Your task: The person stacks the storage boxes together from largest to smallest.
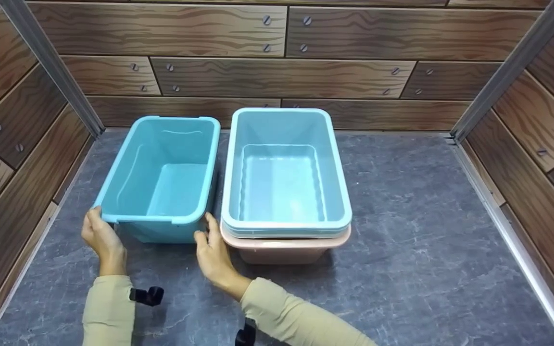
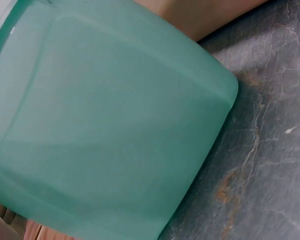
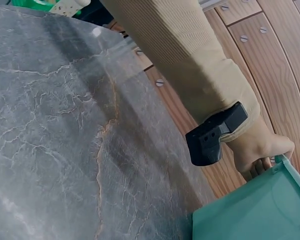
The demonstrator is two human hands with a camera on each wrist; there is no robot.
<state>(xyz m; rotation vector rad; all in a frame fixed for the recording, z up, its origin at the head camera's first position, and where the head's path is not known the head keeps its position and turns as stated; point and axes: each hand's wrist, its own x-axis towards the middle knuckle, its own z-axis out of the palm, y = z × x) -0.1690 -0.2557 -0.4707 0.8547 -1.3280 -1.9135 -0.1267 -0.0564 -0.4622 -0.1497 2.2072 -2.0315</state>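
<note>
A teal plastic bin (image 1: 161, 230) stands on the left of the grey surface, its inside bare. My left hand (image 1: 104, 239) grips the rim at its front left corner; in the right wrist view the fingers of that hand (image 3: 257, 152) curl under the rim. My right hand (image 1: 217, 257) is at the front right corner, fingers extended along the bin's side and thumb apart; whether it touches the wall is unclear. Beside it, light blue bins (image 1: 286, 231) sit nested in a pink bin (image 1: 282, 254). The teal wall (image 2: 115, 125) fills most of the left wrist view.
Wood-patterned panels (image 1: 277, 77) close off the back and both sides, with metal strips (image 1: 512, 240) along the edges. The grey marbled surface (image 1: 426, 216) extends to the right of the stack. Green and white items (image 3: 45, 5) show at the right wrist view's top left.
</note>
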